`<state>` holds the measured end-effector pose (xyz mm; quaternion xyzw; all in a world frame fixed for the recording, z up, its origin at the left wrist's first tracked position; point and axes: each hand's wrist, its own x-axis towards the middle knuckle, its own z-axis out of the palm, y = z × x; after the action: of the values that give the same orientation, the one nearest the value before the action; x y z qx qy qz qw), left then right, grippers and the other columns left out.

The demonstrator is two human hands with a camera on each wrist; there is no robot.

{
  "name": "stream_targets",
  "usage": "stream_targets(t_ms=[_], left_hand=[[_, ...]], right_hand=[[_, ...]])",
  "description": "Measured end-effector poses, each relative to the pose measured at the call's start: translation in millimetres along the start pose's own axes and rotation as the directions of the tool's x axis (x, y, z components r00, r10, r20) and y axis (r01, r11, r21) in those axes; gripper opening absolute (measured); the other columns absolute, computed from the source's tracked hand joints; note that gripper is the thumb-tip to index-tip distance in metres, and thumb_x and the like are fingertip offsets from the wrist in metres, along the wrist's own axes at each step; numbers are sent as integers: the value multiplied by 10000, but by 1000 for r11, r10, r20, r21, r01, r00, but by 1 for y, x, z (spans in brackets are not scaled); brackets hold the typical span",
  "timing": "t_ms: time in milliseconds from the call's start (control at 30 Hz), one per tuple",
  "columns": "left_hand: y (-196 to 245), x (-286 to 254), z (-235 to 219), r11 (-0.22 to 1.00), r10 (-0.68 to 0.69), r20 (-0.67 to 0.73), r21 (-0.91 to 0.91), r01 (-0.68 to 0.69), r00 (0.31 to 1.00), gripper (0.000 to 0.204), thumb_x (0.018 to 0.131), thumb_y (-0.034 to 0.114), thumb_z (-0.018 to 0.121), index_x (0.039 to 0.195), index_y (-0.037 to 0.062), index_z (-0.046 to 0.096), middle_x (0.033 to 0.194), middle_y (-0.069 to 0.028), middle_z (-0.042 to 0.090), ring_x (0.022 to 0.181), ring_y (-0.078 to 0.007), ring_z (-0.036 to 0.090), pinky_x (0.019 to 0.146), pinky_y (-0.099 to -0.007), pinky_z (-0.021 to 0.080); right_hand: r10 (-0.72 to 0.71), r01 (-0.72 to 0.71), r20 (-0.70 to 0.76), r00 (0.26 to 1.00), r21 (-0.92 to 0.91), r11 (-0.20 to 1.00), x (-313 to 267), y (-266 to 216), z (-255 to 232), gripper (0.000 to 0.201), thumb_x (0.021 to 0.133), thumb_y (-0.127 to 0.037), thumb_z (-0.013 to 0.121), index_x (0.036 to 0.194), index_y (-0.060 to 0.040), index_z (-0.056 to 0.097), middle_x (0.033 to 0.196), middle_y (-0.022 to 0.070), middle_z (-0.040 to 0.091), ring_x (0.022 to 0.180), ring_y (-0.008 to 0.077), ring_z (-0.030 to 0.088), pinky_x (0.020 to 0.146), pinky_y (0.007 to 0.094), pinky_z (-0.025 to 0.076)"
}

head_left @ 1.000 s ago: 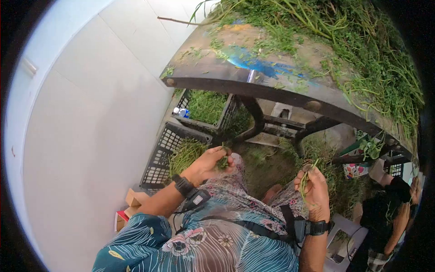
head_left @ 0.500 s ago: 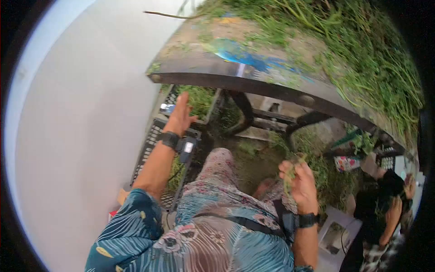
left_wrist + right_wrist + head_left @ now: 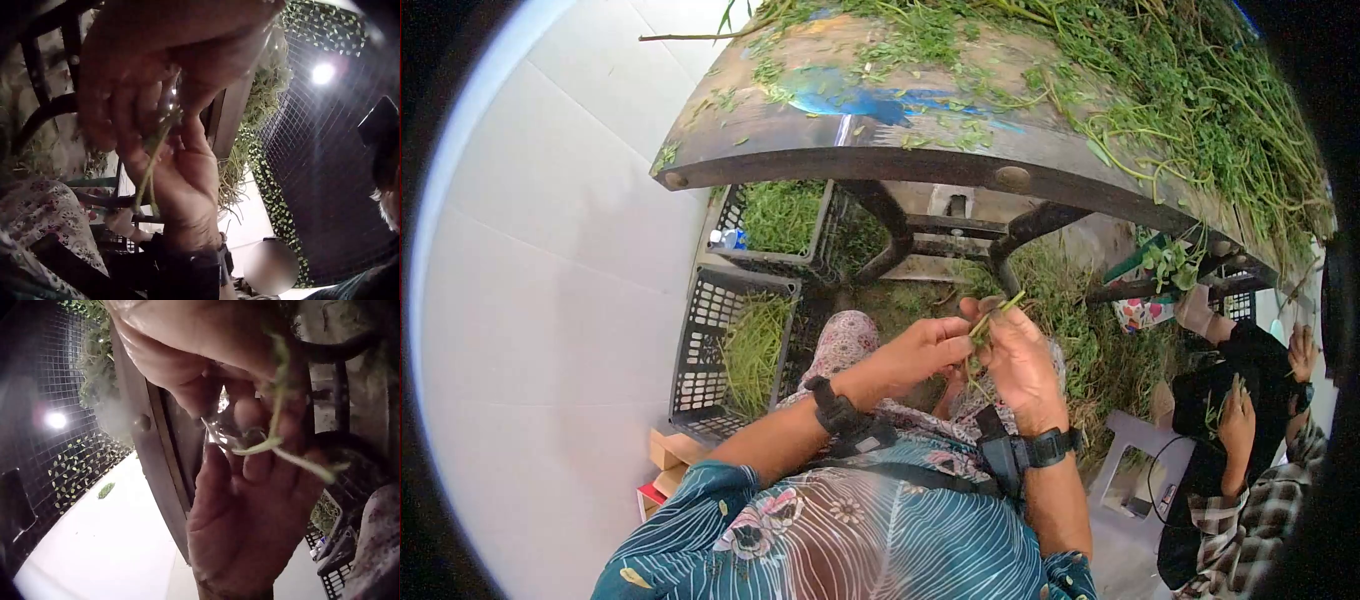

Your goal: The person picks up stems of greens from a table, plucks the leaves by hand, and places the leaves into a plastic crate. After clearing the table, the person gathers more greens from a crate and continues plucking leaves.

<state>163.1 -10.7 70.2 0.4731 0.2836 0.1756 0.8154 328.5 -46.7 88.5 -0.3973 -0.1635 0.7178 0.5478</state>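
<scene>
Both hands meet above the lap in the head view. My right hand [image 3: 1022,362] holds a few green stems [image 3: 1005,303] between thumb and curled fingers, their cut ends sticking up past the fingertips. From the other side my left hand [image 3: 920,350] pinches at the same stems, thumb against forefinger. In the left wrist view a thin forked stem [image 3: 150,172] hangs down across the right palm. A pale bent stem [image 3: 269,444] crosses the left fingers in the right wrist view. The fingers partly hide where the stems are gripped.
A wooden table [image 3: 830,125] heaped with greens [image 3: 1200,110] stands ahead. At left below it are a black crate [image 3: 700,345] of stems and another crate [image 3: 775,258] of leaves. Cut plants litter the floor. Another person [image 3: 1235,430] sits at right beside a grey plastic stool [image 3: 1175,465].
My left hand held a leafy bunch, reached out with spread fingers over the leaf crate, then came back without it to the stems. My right hand kept hold of its stems throughout.
</scene>
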Motion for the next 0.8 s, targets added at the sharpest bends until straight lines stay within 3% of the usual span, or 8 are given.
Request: stream_targets(t_ms=[67,167,267,367,567,667,800], left_hand=[[1,0,-2,999,-5,9,-43,6,1000,379,892,241,494,1198,20,451,1054,-31,564,912,-105,551,774,-272,459],[18,-7,11,999,9,-139,-47,-16,990,371,869,200,523,1170,-4,455,997,-41,583,865,-99,565,754,-257,461],[18,-5,9,992,38,-220,129,-9,975,358,843,166,542,1134,-28,461,942,-47,598,830,-100,573,742,-256,465],[21,-1,11,980,10,-241,194,38,970,356,822,139,547,1116,-42,459,914,-58,600,801,-96,573,718,-252,469],[12,-1,9,994,-21,-284,95,49,959,283,814,116,537,1054,-29,504,874,-55,601,781,-104,564,687,-242,456],[15,-5,6,880,135,-234,476,-8,963,230,806,116,546,990,-23,543,858,-53,603,760,-112,550,675,-250,448],[8,-10,12,766,278,-239,640,-65,930,220,790,121,572,967,-8,556,827,-80,597,744,-114,541,659,-268,449]], right_hand=[[27,-28,21,999,39,999,-2,-1,-1,184,872,-138,528,1022,-36,563,1045,93,594,851,153,575,704,274,470],[-30,30,-7,1000,21,999,0,4,0,179,863,-132,541,1013,-38,573,1008,78,605,834,138,572,688,265,468],[-73,69,-46,996,-90,994,2,3,2,165,848,-122,555,983,-34,588,947,56,617,810,122,568,683,253,461],[-99,82,-73,992,-210,974,1,6,3,151,834,-112,559,950,-25,600,881,33,618,773,107,561,665,241,451],[-142,113,-98,985,-256,960,-1,9,0,161,821,-114,567,942,-13,600,801,7,590,684,86,526,605,232,430],[-122,79,-125,985,-303,950,-3,9,-2,167,818,-125,575,940,-14,598,784,1,579,651,83,506,587,226,420],[-108,43,-169,980,-349,936,-5,9,-1,167,815,-145,585,925,-19,599,778,-4,573,630,81,491,574,220,408]])
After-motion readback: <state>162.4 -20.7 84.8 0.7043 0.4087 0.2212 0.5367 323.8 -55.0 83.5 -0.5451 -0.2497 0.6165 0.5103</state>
